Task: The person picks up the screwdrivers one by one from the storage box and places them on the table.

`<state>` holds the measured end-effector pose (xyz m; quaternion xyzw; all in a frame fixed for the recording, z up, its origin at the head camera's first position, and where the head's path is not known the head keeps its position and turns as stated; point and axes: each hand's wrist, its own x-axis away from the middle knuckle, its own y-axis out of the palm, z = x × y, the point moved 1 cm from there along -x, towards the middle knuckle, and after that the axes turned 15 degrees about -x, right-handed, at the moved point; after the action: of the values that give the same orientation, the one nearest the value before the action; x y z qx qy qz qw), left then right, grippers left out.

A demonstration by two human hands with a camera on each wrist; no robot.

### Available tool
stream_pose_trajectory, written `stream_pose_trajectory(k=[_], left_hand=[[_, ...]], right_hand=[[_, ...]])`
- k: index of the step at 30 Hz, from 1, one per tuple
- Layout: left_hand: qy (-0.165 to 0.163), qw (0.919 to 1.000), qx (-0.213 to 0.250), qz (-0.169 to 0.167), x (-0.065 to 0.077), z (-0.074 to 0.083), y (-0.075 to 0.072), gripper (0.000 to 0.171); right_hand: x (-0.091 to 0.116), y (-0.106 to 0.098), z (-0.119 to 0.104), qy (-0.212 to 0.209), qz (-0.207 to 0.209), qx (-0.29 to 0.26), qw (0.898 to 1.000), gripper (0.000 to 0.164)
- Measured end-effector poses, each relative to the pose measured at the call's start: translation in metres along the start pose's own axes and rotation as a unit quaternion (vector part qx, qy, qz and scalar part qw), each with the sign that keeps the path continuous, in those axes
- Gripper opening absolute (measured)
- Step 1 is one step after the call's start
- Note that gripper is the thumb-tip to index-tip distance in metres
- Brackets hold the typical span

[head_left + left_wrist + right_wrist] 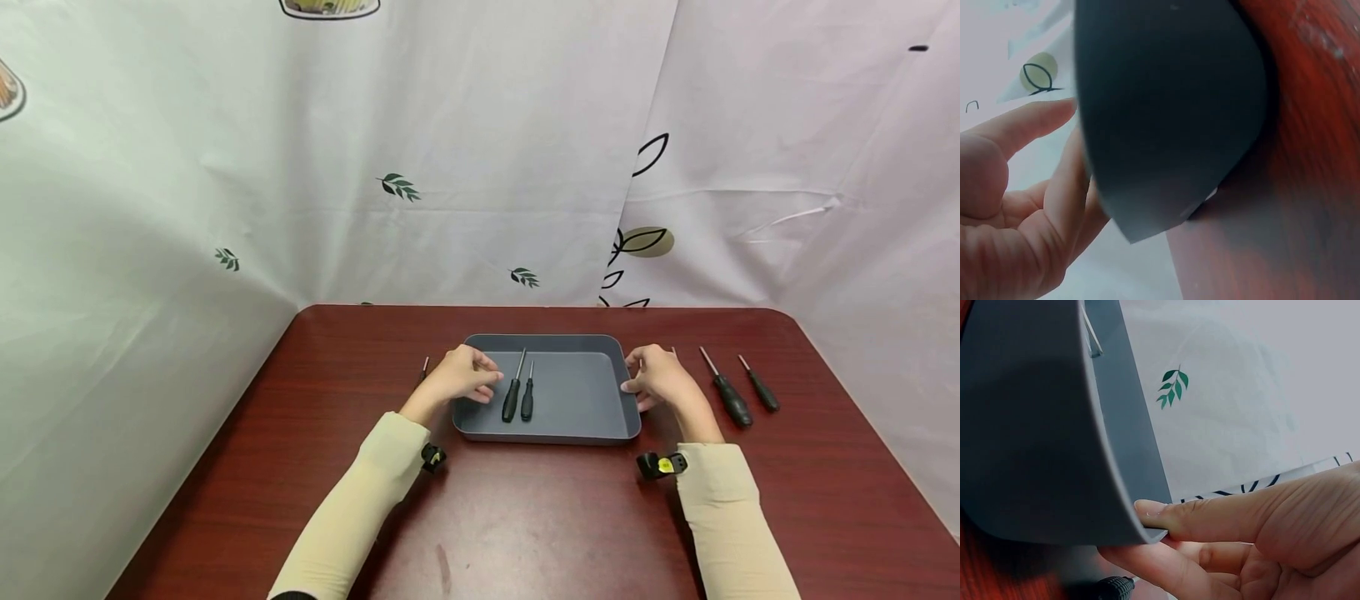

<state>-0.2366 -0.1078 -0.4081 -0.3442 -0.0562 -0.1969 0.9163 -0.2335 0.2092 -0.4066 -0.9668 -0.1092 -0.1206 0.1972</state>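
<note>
A grey rectangular tray [573, 392] lies on the table; two screwdrivers with black handles, a larger one [511, 400] and a smaller one [527, 402], rest inside its left half. My left hand [461, 375] hovers over the tray's left edge with nothing between its fingers. In the left wrist view, the tray's outer wall [1172, 112] partly covers its fingertips. At the opposite side, my right hand [658, 379] pinches the tray's right rim. The right wrist view shows the thumb [1157, 509] inside the rim and fingers outside below it.
To the right on the dark red table [525, 517] lie a large screwdriver [731, 400] and a smaller one [763, 392]. A black ribbed handle [1116, 587] shows below the right hand. Left of the tray, another screwdriver [424, 367] is mostly hidden by the left hand. A patterned white curtain [465, 233] hangs behind.
</note>
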Motion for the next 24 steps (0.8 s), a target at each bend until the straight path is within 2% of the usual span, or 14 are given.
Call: stream_pose_trajectory(k=[8, 19, 24], left_hand=[[-0.009, 1.0000, 0.001, 0.001, -0.005, 0.001, 0.011, 0.025], [-0.018, 0.9985, -0.052, -0.006, -0.015, -0.001, 0.023, 0.022], [-0.021, 0.9971, -0.073, -0.003, -0.015, 0.004, 0.027, 0.019]], right_hand=[[0.001, 0.000, 0.000, -0.001, 0.001, -0.003, 1.000, 0.046], [0.000, 0.000, 0.000, -0.002, 0.002, 0.003, 1.000, 0.044], [0.001, 0.000, 0.000, -0.003, -0.002, -0.001, 1.000, 0.044]])
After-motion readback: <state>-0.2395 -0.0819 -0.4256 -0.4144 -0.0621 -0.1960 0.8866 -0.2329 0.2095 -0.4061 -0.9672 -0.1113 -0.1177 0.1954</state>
